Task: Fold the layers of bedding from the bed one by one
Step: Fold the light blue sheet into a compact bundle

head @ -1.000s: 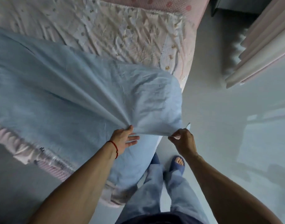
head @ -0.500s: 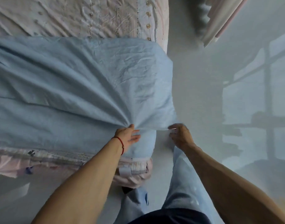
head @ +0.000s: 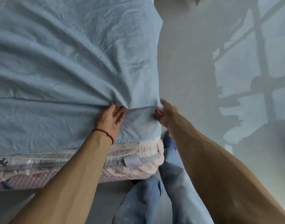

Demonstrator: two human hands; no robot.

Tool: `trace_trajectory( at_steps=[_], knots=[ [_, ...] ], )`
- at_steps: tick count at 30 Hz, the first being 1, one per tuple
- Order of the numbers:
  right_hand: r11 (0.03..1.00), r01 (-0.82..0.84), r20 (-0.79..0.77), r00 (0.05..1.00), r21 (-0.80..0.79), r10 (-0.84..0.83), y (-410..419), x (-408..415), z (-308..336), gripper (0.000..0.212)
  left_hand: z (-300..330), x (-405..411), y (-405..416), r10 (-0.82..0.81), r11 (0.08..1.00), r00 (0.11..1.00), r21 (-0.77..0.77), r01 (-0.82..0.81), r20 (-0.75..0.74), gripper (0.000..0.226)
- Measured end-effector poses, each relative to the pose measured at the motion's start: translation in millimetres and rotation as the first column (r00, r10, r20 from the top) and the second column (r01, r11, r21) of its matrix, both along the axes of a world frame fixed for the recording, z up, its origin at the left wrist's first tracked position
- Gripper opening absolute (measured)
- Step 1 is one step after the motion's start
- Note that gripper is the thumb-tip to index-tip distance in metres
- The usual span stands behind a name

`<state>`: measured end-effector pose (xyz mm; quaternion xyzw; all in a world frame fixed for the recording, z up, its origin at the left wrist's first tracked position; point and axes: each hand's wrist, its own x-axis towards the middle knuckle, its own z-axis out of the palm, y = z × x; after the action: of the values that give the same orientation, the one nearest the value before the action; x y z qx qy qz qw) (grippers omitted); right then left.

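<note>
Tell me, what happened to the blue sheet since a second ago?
The blue sheet came down from a lifted billow onto the bed, now hiding the white flowery cover. The left hand and right hand kept their grip on its near edge.

1. The blue sheet (head: 70, 62) runs off the top and left edges of the head view, so its full extent cannot be told.
2. The fingertips of the left hand (head: 110, 118) are tucked under the sheet's folded edge and hidden.
3. The right hand (head: 165, 113) is blurred at the sheet's corner; whether its fingers pinch the cloth cannot be told.
4. The pink patterned bedding (head: 41, 165) shows only as a strip along the bed's near edge, the rest covered by the sheet and the left forearm.
5. One blue slipper (head: 168, 141) is mostly hidden behind the right forearm.
6. Both arms are cut off at the bottom edge.
</note>
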<state>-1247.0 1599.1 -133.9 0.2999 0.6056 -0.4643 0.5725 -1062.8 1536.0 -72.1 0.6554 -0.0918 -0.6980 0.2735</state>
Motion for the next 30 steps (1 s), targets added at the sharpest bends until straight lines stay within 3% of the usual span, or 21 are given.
trace_trajectory(
  at_steps=[3, 6, 10, 14, 19, 23, 27, 30],
  knots=[
    [0.997, 0.081, 0.041, 0.996, -0.014, -0.08, 2, -6, -1, 0.017, 6, 4, 12, -0.022, 0.994, 0.999, -0.102, 0.025, 0.024, 0.015],
    [0.982, 0.183, -0.087, 0.979, -0.053, -0.187, 19, -11, 8, 0.013, 20, 11, 28, -0.006, 0.988, 0.996, -0.155, 0.02, 0.089, 0.009],
    [0.974, 0.21, -0.219, 0.95, -0.082, -0.223, 58, -4, 16, 0.043, 36, 23, 56, -0.022, 0.982, 0.984, -0.181, 0.054, 0.175, 0.008],
    [0.968, 0.245, -0.235, 0.94, -0.05, -0.249, 91, 12, 14, 0.045, 39, 34, 88, -0.01, 0.991, 0.977, -0.13, 0.039, 0.213, 0.007],
    [0.975, 0.22, -0.243, 0.947, 0.02, -0.208, 102, 33, 4, 0.041, 27, 39, 101, -0.038, 0.997, 0.933, -0.053, 0.061, 0.357, 0.007],
    [0.981, 0.19, -0.312, 0.934, 0.032, -0.171, 102, 33, 9, 0.039, 18, 40, 102, -0.042, 0.993, 0.904, -0.079, 0.083, 0.426, 0.011],
    [0.983, 0.175, -0.367, 0.919, 0.048, -0.146, 118, 36, 16, 0.033, 19, 38, 110, 0.007, 0.992, 0.903, -0.115, 0.046, 0.43, 0.013],
    [0.988, 0.12, -0.34, 0.937, 0.095, -0.081, 120, 40, 8, 0.025, 18, 41, 109, -0.046, 0.993, 0.897, -0.075, 0.087, 0.44, 0.013]
  ],
)
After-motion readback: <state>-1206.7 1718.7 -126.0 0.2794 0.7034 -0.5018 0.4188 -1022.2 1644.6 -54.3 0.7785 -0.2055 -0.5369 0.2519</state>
